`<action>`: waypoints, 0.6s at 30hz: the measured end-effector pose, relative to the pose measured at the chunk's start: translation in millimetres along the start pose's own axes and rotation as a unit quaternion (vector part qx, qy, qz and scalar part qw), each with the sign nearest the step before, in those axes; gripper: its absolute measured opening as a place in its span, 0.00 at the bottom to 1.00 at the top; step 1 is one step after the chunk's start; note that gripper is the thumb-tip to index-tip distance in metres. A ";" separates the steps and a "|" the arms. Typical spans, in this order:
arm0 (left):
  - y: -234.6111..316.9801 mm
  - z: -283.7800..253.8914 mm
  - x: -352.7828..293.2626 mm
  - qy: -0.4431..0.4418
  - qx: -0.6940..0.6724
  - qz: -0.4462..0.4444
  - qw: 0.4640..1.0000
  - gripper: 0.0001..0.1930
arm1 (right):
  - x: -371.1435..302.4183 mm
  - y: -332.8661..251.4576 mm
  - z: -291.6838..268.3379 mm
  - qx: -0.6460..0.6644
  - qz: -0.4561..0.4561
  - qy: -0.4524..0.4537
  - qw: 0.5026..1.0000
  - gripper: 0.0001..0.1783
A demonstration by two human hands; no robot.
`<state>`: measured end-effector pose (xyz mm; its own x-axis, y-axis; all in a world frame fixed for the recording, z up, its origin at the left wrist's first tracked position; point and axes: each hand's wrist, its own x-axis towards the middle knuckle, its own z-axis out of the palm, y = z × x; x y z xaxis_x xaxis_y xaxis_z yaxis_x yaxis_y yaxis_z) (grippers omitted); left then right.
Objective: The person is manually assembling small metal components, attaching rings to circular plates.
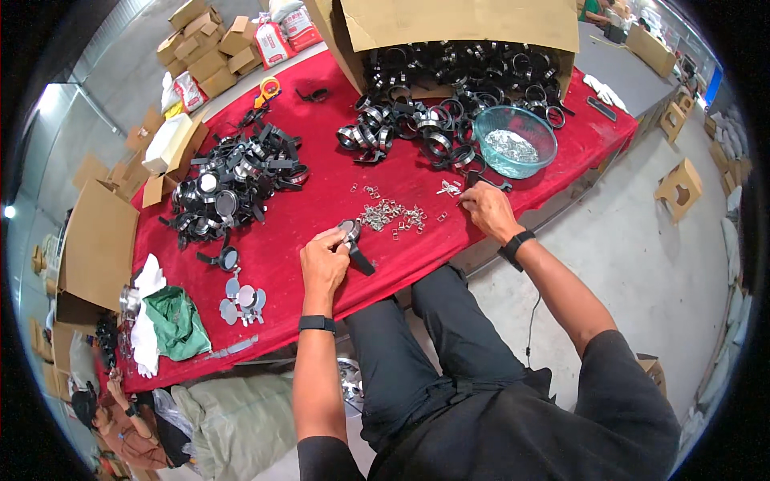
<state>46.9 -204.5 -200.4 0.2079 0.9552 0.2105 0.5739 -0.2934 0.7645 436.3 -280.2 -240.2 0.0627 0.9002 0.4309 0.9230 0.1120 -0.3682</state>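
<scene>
My left hand (322, 263) is closed around a round metal piece with a black handle (362, 262), at the near edge of the red cloth. The handle points down toward my lap. My right hand (491, 210) is at the right, its fingertips pinched together low over the cloth; whatever they hold is too small to make out. A black-handled ring part (492, 183) lies just beyond those fingers, beside a few small silver pins (449, 187). Between my hands spreads a pile of small metal clips (389, 215).
A teal plastic basket (513, 167) with small metal pieces stands at the right. Behind it, a cardboard box (461, 24) spills black-handled rings. A heap of finished-looking lidded parts (233, 180) lies left, with grey discs (243, 302) and a green bag (174, 322) nearer. Another person (132, 433) is at lower left.
</scene>
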 end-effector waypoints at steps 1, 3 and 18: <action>-2.7 0.4 0.0 0.003 0.009 -0.001 1.000 0.17 | 3.1 -1.4 1.0 0.024 -0.023 0.011 0.999 0.05; -5.4 -0.2 0.4 0.006 0.018 -0.004 1.000 0.17 | 9.1 -1.1 2.0 0.012 -0.059 0.007 0.998 0.05; -10.2 -4.4 5.9 -0.042 -0.002 0.000 0.999 0.16 | 1.0 -19.6 11.1 0.013 -0.060 0.034 0.998 0.09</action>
<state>38.8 -195.7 -204.2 0.2740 0.9485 0.1588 0.5711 -0.2933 0.7667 414.0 -276.8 -241.7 -0.0207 0.8496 0.5270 0.9154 0.2280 -0.3316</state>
